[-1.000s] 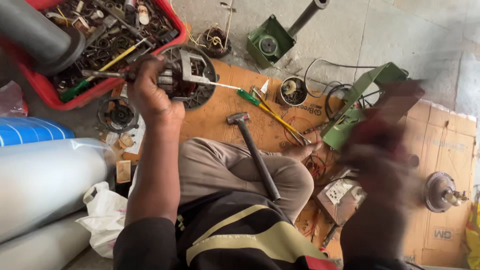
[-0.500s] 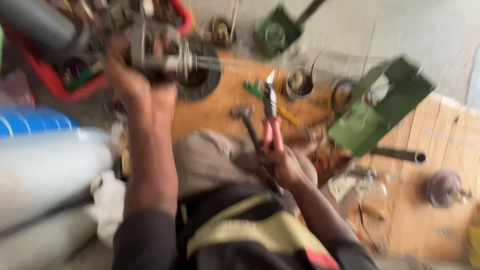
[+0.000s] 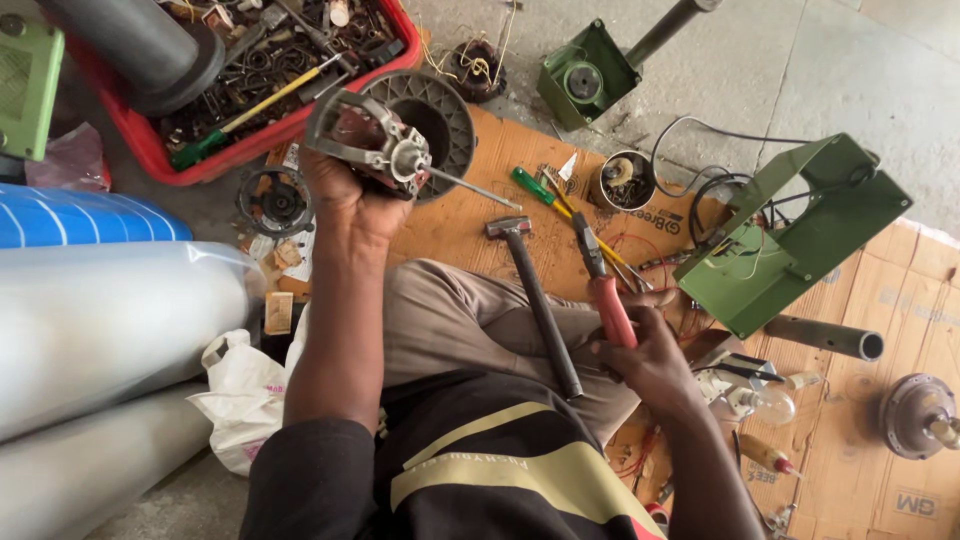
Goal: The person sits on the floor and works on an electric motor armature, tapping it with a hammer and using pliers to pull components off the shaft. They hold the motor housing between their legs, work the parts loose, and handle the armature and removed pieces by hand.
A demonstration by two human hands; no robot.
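Concrete floor [image 3: 780,70] strewn with repair clutter, flattened cardboard [image 3: 450,220] spread over it as a work mat. Left hand [image 3: 345,205] clamped around a metal motor assembly [image 3: 375,140], held raised, thin shaft pointing right. Right hand [image 3: 645,355] wrapped around the red handles of a pair of pliers [image 3: 605,285], jaws aimed away toward the top of the view. Across the lap, between the two hands, a hammer [image 3: 540,295], head resting toward the cardboard. Just behind the motor assembly, a grey ribbed fan housing [image 3: 450,105]; beyond that, a red crate [image 3: 200,150] full of scrap parts, with a yellow-shafted, green-handled screwdriver lying in it. Ahead of the pliers, a green-handled screwdriver [image 3: 530,185] and a small round tin [image 3: 625,180] of bits. To the right, a green sheet-metal bracket [image 3: 810,235] trailing wires, crowding the space beside the right hand. Far left, large pale cylinders [image 3: 110,320] and a white plastic bag [image 3: 240,395] hemming in the left arm.
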